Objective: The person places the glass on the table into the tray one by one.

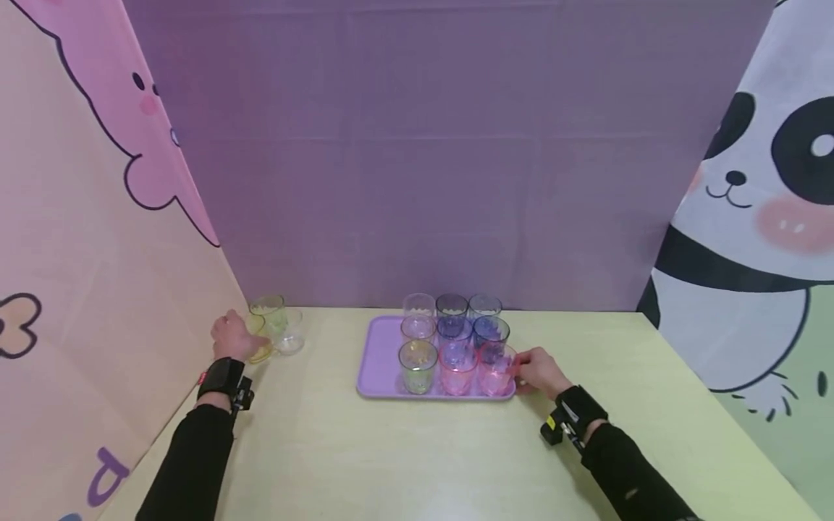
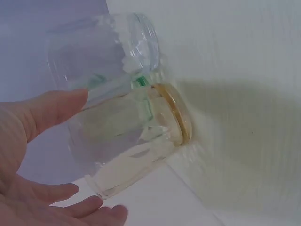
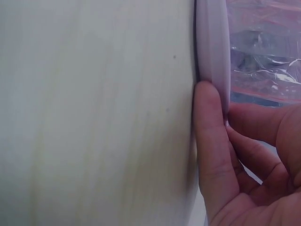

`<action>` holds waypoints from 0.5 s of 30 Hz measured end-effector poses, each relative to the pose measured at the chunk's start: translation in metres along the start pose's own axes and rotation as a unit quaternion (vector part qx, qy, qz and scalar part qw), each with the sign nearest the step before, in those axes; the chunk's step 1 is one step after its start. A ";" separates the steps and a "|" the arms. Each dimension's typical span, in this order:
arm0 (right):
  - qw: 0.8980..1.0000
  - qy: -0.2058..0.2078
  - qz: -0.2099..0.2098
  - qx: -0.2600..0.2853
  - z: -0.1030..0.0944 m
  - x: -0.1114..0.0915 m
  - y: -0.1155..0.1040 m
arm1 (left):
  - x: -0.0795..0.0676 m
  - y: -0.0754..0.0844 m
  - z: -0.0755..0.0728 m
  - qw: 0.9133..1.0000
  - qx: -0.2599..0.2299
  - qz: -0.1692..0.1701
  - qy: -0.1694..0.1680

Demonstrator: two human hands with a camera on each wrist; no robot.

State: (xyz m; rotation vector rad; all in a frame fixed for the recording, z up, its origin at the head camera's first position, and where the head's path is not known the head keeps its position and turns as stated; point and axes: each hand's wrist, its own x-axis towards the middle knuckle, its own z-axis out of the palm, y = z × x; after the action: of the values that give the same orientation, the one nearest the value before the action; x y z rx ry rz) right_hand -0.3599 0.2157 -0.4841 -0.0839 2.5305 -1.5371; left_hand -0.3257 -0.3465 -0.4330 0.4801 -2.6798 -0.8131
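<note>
My left hand [image 1: 237, 336] is beside a glass with an amber base [image 2: 131, 136] at the table's far left. Its thumb lies along one side of that glass, and its fingers are spread loosely near the rim. Close by stand a green-tinted glass [image 1: 268, 310] and a clear glass [image 1: 289, 339]. At the right front corner of the purple tray [image 1: 378, 362], my right hand [image 1: 542, 373] pinches the tray's edge between thumb and finger, right next to a pink glass [image 1: 496, 373]. Several tinted glasses stand in rows on the tray, including a yellow-green glass [image 1: 417, 369].
The pale wooden table [image 1: 391, 463] meets a purple backdrop [image 1: 404, 166] along its far edge. A printed pink panel [image 1: 130, 289] borders it on the left, a panda-print panel [image 1: 743, 311] on the right. The tray's left strip carries no glasses.
</note>
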 end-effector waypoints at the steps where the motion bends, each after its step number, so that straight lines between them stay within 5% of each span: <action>1: 1.000 0.002 0.003 0.001 0.000 0.000 0.000 | 0.001 -0.001 -0.001 1.000 -0.001 -0.005 -0.008; 8: 1.000 -0.001 0.007 0.003 0.000 0.001 0.000 | 0.004 -0.004 -0.003 0.997 -0.027 -0.039 -0.068; 15: 1.000 0.004 -0.001 -0.004 -0.001 0.001 0.002 | 0.005 -0.008 0.004 0.996 -0.034 -0.045 -0.073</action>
State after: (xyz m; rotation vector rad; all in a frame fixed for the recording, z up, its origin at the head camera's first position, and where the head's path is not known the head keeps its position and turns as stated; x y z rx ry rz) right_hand -0.3604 0.2171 -0.4855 -0.0819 2.5435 -1.5315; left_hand -0.3293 -0.3527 -0.4395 0.5492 -2.7682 -0.9980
